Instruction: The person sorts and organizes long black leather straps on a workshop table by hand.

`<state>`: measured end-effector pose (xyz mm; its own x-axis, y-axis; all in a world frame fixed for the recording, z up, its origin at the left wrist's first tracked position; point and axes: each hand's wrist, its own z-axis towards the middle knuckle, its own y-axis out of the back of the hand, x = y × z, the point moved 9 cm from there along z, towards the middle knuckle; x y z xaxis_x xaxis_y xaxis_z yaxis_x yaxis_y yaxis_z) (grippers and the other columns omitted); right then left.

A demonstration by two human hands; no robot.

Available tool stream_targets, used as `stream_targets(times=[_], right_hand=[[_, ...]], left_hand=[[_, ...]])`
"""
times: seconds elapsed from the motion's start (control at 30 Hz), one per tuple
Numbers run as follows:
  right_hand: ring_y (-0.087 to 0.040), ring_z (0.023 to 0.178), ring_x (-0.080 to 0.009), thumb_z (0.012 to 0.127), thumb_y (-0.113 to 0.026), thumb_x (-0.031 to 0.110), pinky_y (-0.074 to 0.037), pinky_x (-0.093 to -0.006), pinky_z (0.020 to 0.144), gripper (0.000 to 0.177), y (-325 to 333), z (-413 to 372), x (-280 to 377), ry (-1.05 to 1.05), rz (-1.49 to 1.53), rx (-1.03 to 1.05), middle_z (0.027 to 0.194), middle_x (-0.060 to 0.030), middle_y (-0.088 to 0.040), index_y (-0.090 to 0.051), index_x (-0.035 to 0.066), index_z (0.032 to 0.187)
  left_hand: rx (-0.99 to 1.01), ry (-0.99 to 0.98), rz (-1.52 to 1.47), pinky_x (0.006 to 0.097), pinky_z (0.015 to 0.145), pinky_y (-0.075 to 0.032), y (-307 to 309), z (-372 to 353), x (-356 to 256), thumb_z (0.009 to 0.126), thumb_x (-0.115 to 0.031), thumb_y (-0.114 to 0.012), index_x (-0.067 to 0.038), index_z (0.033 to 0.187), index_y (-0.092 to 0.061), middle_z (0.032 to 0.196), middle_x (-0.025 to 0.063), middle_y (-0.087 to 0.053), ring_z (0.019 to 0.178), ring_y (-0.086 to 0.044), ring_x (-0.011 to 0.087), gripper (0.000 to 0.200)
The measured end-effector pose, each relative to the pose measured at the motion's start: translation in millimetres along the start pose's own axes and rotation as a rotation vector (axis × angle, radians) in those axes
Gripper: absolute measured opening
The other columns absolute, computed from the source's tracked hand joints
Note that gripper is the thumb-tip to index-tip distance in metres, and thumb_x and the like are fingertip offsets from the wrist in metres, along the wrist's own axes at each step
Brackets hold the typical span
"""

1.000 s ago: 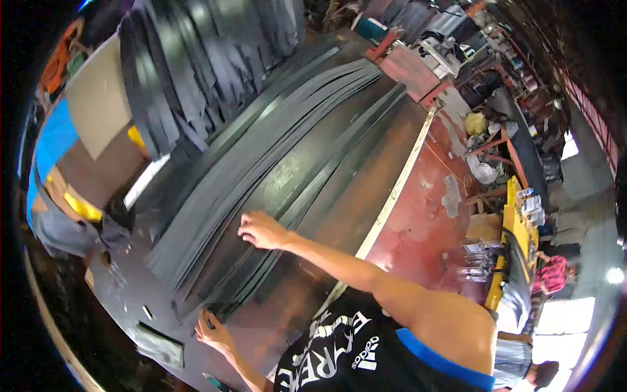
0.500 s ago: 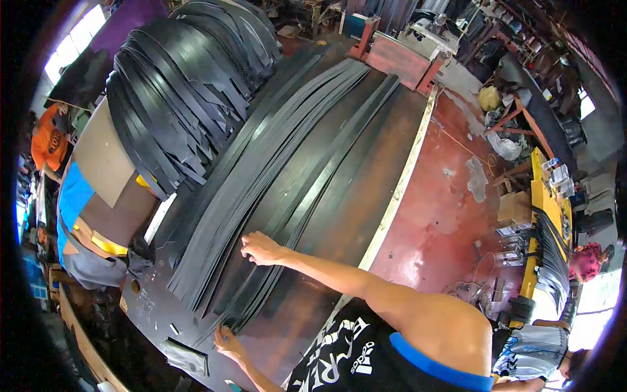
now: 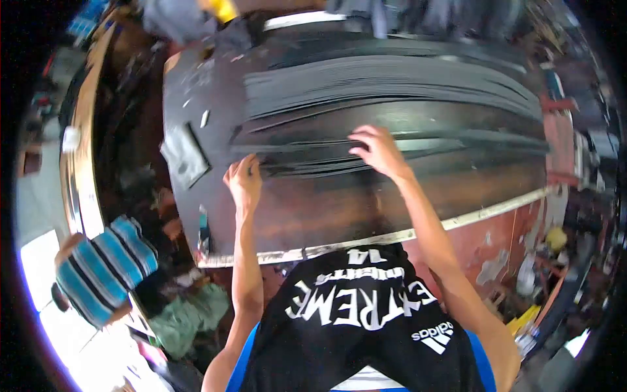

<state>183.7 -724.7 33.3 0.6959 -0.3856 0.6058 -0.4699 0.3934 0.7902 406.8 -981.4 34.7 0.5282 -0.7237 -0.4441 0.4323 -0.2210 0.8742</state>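
Long thin black strips, rubber-like in look, lie side by side across the dark tabletop. At their left end is my left hand, its fingers curled together; blur hides what is between them. My right hand is over the middle of these strips, thumb and fingers apart, gripping nothing that I can see. Beyond both hands lies a wider bundle of grey-black strips, spread flat and slightly fanned. A shinier strip runs to the right from under my right hand.
The dark table has a pale front edge. A folded grey sheet and a small white piece lie at its left. A reddish metal frame stands at the right end. A person in a striped shirt is at the lower left.
My view has swung round to the left and down, so the strips now run across it. My left hand is still by the strip ends; my right hand's fingers have spread from a closed shape.
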Motion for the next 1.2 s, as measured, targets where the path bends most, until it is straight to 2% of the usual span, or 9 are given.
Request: stream_targets(times=[0.13, 0.4, 0.5, 0.6, 0.67, 0.73, 0.8, 0.97, 1.2], right_hand=[[-0.058, 0.11, -0.0286, 0.083, -0.076, 0.027, -0.045, -0.0412, 0.098, 0.033, 3, 1, 4, -0.001, -0.048, 0.057, 0.117, -0.0055, -0.064, -0.073, 0.01, 0.111], [-0.058, 0.113, -0.0296, 0.078, -0.08, 0.021, -0.046, -0.0416, 0.099, 0.034, 2, 1, 21, 0.01, -0.139, 0.1, 0.126, -0.0057, -0.061, -0.072, 0.01, 0.109], [-0.057, 0.114, -0.0292, 0.077, -0.08, 0.017, -0.045, -0.0416, 0.1, 0.032, -1, 0, 25, -0.015, -0.125, 0.143, 0.128, -0.0058, -0.06, -0.069, 0.009, 0.106], [-0.056, 0.114, -0.029, 0.076, -0.08, 0.014, -0.044, -0.042, 0.1, 0.032, 0, 1, 33, -0.014, -0.132, 0.172, 0.13, -0.006, -0.058, -0.067, 0.008, 0.105], [-0.056, 0.113, -0.0293, 0.076, -0.08, 0.014, -0.044, -0.0423, 0.101, 0.033, 1, 0, 35, -0.034, -0.126, 0.169, 0.13, -0.0059, -0.058, -0.067, 0.008, 0.106], [-0.056, 0.112, -0.0295, 0.077, -0.08, 0.015, -0.044, -0.0421, 0.101, 0.032, 3, 0, 37, -0.042, -0.132, 0.174, 0.13, -0.0057, -0.058, -0.067, 0.008, 0.105], [-0.056, 0.112, -0.0296, 0.077, -0.08, 0.016, -0.044, -0.0419, 0.101, 0.031, 1, -2, 36, -0.054, -0.138, 0.178, 0.131, -0.0055, -0.057, -0.068, 0.008, 0.105], [-0.058, 0.107, -0.0287, 0.083, -0.076, 0.016, -0.046, -0.0407, 0.096, 0.015, -2, -3, 28, -0.052, -0.132, 0.105, 0.127, -0.0056, -0.06, -0.072, 0.007, 0.095], [-0.059, 0.105, -0.0278, 0.082, -0.075, 0.015, -0.047, -0.0394, 0.094, 0.012, -1, 0, 29, -0.062, -0.133, 0.085, 0.123, -0.0059, -0.062, -0.073, 0.008, 0.092]], left_hand=[[-0.074, 0.082, -0.091, 0.0424, 0.097, -0.039, 6, 0, 35, 0.089, -0.014, -0.065, -0.013, 0.108, -0.072, 0.098, 0.0032, -0.071, 0.101, -0.062, 0.0229, 0.02], [-0.144, -0.165, -0.079, 0.0417, 0.096, -0.04, 21, 9, 22, 0.082, -0.006, -0.07, -0.012, 0.105, -0.07, 0.11, -0.0004, -0.068, 0.107, -0.06, 0.0221, 0.023], [-0.095, -0.226, -0.119, 0.0433, 0.1, -0.038, 19, 28, 12, 0.084, -0.011, -0.07, -0.013, 0.108, -0.071, 0.115, 0.0006, -0.067, 0.11, -0.059, 0.0243, 0.025], [-0.038, -0.33, -0.102, 0.0452, 0.099, -0.038, 16, 46, -6, 0.079, -0.015, -0.075, -0.014, 0.106, -0.071, 0.107, 0.0, -0.067, 0.109, -0.059, 0.0212, 0.027], [0.097, -0.391, -0.086, 0.0467, 0.099, -0.037, -4, 52, -9, 0.079, -0.017, -0.076, -0.014, 0.107, -0.072, 0.104, 0.0003, -0.067, 0.109, -0.059, 0.0201, 0.029], [0.125, -0.419, -0.086, 0.0457, 0.098, -0.038, -15, 57, -3, 0.078, -0.019, -0.076, -0.014, 0.106, -0.072, 0.102, 0.0005, -0.067, 0.106, -0.059, 0.0197, 0.029], [0.298, -0.398, -0.097, 0.0424, 0.099, -0.038, -33, 58, 4, 0.081, -0.022, -0.074, -0.013, 0.111, -0.071, 0.108, 0.003, -0.067, 0.107, -0.06, 0.0221, 0.031], [0.285, -0.429, -0.12, 0.0398, 0.094, -0.041, -31, 57, -3, 0.082, -0.021, -0.073, -0.011, 0.107, -0.071, 0.104, 0.0031, -0.066, 0.102, -0.06, 0.023, 0.027], [0.265, -0.484, -0.111, 0.0383, 0.089, -0.043, -30, 54, -12, 0.082, -0.02, -0.073, -0.009, 0.103, -0.07, 0.099, 0.0037, -0.064, 0.098, -0.06, 0.0233, 0.024]])
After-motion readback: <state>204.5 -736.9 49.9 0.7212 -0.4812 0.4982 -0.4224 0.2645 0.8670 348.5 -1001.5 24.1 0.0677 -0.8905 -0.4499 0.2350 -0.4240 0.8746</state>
